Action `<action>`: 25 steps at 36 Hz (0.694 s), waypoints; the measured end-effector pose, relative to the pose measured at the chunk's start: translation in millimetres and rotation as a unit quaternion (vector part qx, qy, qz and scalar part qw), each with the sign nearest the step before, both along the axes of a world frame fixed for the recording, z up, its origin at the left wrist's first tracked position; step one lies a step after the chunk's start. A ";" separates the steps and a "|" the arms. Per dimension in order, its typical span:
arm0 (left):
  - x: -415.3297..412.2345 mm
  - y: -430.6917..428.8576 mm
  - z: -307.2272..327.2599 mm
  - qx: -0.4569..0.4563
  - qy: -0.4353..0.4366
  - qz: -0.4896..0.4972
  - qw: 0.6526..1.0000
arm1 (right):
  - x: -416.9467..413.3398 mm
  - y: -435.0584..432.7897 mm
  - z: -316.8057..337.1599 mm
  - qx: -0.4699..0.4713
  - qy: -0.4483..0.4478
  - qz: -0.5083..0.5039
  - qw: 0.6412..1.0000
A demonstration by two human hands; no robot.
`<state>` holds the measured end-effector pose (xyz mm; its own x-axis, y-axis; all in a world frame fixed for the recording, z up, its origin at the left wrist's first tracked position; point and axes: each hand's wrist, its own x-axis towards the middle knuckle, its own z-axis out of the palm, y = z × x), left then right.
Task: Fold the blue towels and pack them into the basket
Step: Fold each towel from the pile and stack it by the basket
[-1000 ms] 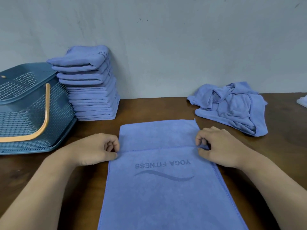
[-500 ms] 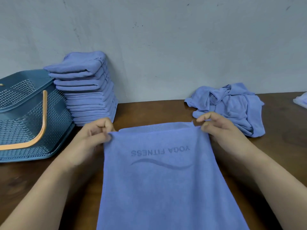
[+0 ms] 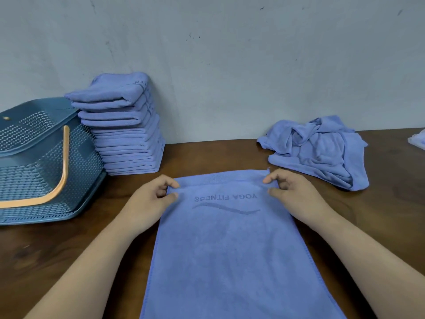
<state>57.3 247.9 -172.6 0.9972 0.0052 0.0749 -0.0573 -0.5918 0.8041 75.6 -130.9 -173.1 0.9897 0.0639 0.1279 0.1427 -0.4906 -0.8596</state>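
A blue towel (image 3: 230,249) printed "YOGA FITNESS" lies lengthwise on the brown table, doubled over, its upper layer ending a little short of the far edge. My left hand (image 3: 151,199) pinches the upper layer's far left corner. My right hand (image 3: 292,192) pinches the far right corner. A blue perforated basket (image 3: 34,162) with an orange handle lies tipped at the far left. A tall stack of folded blue towels (image 3: 124,132) stands beside it against the wall. A crumpled heap of unfolded blue towels (image 3: 322,150) lies at the back right.
The grey wall closes the table's far side. A pale cloth-like thing (image 3: 418,140) shows at the right edge. Bare brown table (image 3: 69,249) lies between the basket and my left arm.
My hands lifted the towel's upper layer by its corners, carried it away from me and laid it down nearer the far edge. The camera tilted up a little.
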 end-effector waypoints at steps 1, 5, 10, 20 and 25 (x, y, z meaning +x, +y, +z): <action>-0.4 -1.1 -0.9 0.011 -0.001 -0.003 1.000 | -0.2 -0.3 -0.3 -0.016 -0.006 -0.003 1.000; -0.9 -4.0 -3.7 0.055 -0.025 -0.007 0.998 | -3.3 -0.1 3.1 -0.070 -0.012 -0.004 0.997; 0.9 6.0 1.1 0.059 0.039 -0.038 0.997 | -7.0 -9.8 8.7 -0.098 0.006 0.013 0.995; -5.1 -1.2 10.3 -0.094 -0.073 -0.030 0.992 | -12.0 -2.2 11.0 0.046 -0.058 -0.024 0.997; 0.9 -8.4 10.8 -0.083 -0.140 0.056 0.985 | 6.6 13.5 15.3 0.041 -0.104 -0.079 0.991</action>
